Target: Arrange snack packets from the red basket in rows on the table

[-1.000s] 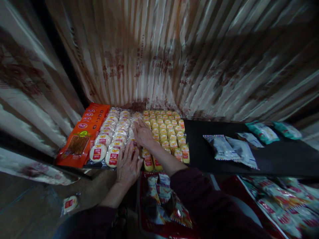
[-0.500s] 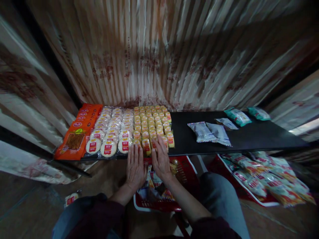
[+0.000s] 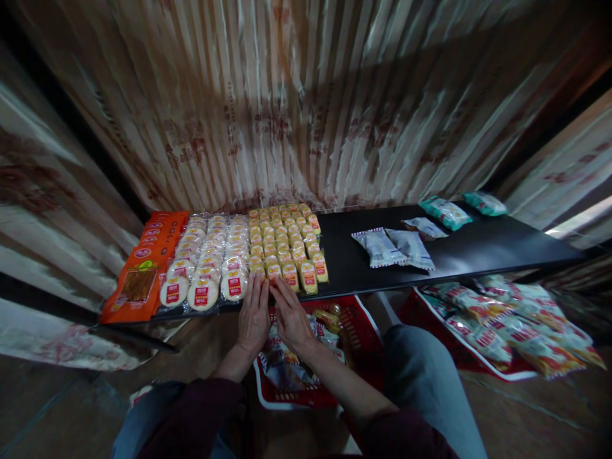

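My left hand (image 3: 254,313) lies with fingers stretched out at the front edge of the black shelf (image 3: 344,261), its fingertips against the front left of the yellow snack packs (image 3: 290,277). Close beside it, my right hand (image 3: 291,317) touches the front packs with its fingers extended. Neither hand grips anything. The yellow packs stand in tight rows running back on the shelf. Left of them are overlapping rows of round white crackers in clear wrappers (image 3: 204,293). Orange snack bags (image 3: 136,280) overlap at the shelf's left end.
Silver-blue packets (image 3: 377,247) and green packets (image 3: 445,212) lie on the shelf's right half. Below, a red basket (image 3: 368,312) holds assorted snacks; another red basket (image 3: 509,376) at right holds several bags (image 3: 521,325). A pleated curtain (image 3: 287,95) hangs behind.
My right hand has shifted left, closer to my left hand, uncovering front yellow packs. The camera view has turned slightly, so the shelf appears tilted more.
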A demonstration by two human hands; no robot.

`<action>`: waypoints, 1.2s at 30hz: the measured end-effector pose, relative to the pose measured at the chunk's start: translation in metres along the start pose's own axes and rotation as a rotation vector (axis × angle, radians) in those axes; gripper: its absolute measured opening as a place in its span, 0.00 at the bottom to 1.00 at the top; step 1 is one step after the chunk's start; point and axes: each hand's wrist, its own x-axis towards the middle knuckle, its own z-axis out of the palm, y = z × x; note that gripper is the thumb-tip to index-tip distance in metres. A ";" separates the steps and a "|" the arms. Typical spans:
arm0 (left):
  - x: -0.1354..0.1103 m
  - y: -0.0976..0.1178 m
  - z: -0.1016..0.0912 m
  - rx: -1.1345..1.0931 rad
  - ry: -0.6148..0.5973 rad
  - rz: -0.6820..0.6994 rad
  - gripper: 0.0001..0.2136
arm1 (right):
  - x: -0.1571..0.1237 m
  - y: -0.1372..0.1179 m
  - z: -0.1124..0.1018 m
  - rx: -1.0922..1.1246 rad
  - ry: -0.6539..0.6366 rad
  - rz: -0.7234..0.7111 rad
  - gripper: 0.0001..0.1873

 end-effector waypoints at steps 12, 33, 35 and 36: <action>0.006 -0.003 -0.003 -0.001 0.002 0.022 0.30 | -0.004 0.007 -0.008 -0.139 -0.004 -0.137 0.32; 0.015 0.004 0.000 0.108 -0.022 0.010 0.26 | 0.035 0.036 -0.028 -0.301 0.092 0.109 0.28; 0.017 0.005 0.000 0.100 -0.035 0.008 0.25 | 0.038 0.037 -0.028 -0.296 0.094 0.106 0.26; 0.018 0.006 0.000 0.095 -0.042 0.005 0.25 | 0.039 0.038 -0.028 -0.292 0.092 0.105 0.26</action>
